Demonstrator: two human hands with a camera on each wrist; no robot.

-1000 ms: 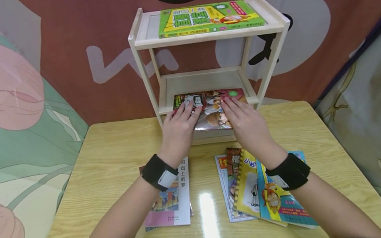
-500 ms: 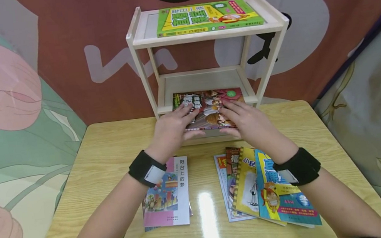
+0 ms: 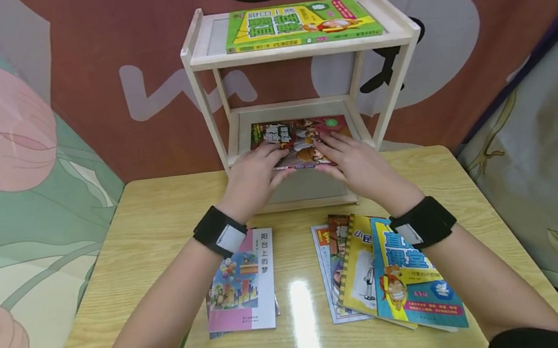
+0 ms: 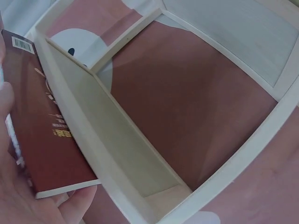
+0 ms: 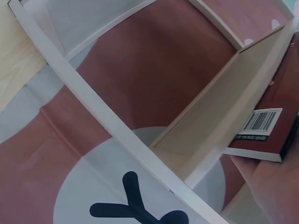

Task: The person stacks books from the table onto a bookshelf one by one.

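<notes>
My left hand and right hand hold a glossy comic book by its two sides, fingers on the cover and thumbs at the near edge. The book overlaps the middle shelf of a pale wooden rack in the head view. Its dark red back cover faces the left wrist camera, close against the shelf's front rail. In the right wrist view a white barcode shows on that same cover, with part of the right hand below it.
A green and yellow book lies on the rack's top shelf. On the table, a pink and white book tops a left stack. Several books fan out at right, including a blue one and a yellow spiral-bound one.
Both hands have carried the comic book away from me, further over the middle shelf. More of the bottom shelf now shows below it. Thumbs, hidden at first, have come into view.
</notes>
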